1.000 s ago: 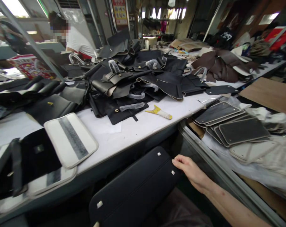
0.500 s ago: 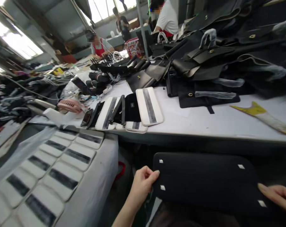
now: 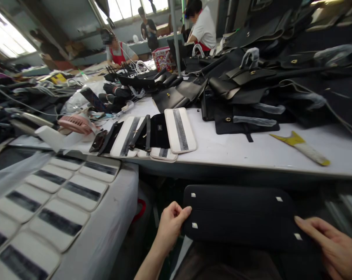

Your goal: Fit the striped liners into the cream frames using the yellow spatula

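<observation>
A black rounded rectangular panel [image 3: 240,217] is stretched between my two hands, below the front edge of the bench. Four corners of it each carry a small white tab. My left hand [image 3: 171,223] pinches its left edge between thumb and fingers. At the right edge, my right hand [image 3: 330,241] grips it with the thumb on top. Its lower right part falls into shadow. Beyond it on the bench lies a white padded panel with a grey strip [image 3: 180,130], overlapping a black bag piece [image 3: 159,130].
White panels with dark strips [image 3: 81,190] lie in rows on the left table. A yellow-ended tool [image 3: 302,147] rests on the white bench [image 3: 222,149]. Black leather bags [image 3: 248,116] pile up behind. A pink fan [image 3: 77,123] stands at left. Several people sit or stand farther back.
The view has turned slightly right, so the bench items appear shifted left. Both hands still hold the black panel, and more of my right hand shows now.
</observation>
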A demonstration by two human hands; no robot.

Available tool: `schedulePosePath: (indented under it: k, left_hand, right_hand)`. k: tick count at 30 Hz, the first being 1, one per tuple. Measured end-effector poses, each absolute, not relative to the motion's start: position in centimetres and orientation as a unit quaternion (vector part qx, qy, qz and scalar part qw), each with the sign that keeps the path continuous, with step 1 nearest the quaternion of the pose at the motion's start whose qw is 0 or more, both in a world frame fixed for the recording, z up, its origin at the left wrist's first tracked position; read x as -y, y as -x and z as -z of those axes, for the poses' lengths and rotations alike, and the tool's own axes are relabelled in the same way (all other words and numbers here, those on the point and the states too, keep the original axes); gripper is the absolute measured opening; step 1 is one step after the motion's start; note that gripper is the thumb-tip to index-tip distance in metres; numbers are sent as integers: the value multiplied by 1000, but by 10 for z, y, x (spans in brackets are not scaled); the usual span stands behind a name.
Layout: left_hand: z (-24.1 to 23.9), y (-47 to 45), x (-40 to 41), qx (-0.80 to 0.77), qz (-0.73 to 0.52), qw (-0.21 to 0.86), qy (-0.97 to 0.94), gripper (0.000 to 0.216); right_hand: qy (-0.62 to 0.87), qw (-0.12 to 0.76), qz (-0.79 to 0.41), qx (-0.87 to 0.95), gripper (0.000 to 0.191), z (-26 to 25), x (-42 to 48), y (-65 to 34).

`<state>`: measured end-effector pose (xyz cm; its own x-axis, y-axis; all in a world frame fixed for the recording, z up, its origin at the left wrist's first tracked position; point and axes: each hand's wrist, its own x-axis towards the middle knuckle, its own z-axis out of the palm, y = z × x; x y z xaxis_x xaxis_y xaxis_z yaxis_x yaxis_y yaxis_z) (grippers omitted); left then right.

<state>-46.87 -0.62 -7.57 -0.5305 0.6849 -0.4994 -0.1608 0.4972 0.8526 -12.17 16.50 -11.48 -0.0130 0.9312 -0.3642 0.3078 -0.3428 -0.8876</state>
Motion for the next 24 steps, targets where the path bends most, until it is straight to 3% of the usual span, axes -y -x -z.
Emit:
schedulePosePath:
  k: [3, 9, 13, 17, 24]
  left_hand:
    - [80, 466, 11, -727, -498, 439, -173, 46]
    - [82, 463, 26, -691, -535, 451, -182, 36]
    - [75, 461, 35, -734, -524, 345, -260, 30]
    - [68, 455, 38, -773, -425, 184, -433, 43]
    - [62, 447, 21, -693, -150, -30, -705, 65]
  right_hand:
    - [642, 290, -549, 450, 42, 110, -164, 125]
    - [650, 268, -470, 533, 45, 104, -163, 115]
    - [663, 259, -247, 658, 52, 93, -152, 122]
    - [485, 271, -62, 829, 45, 75, -128, 156]
    - [344, 155, 21, 926, 62, 71, -101, 214]
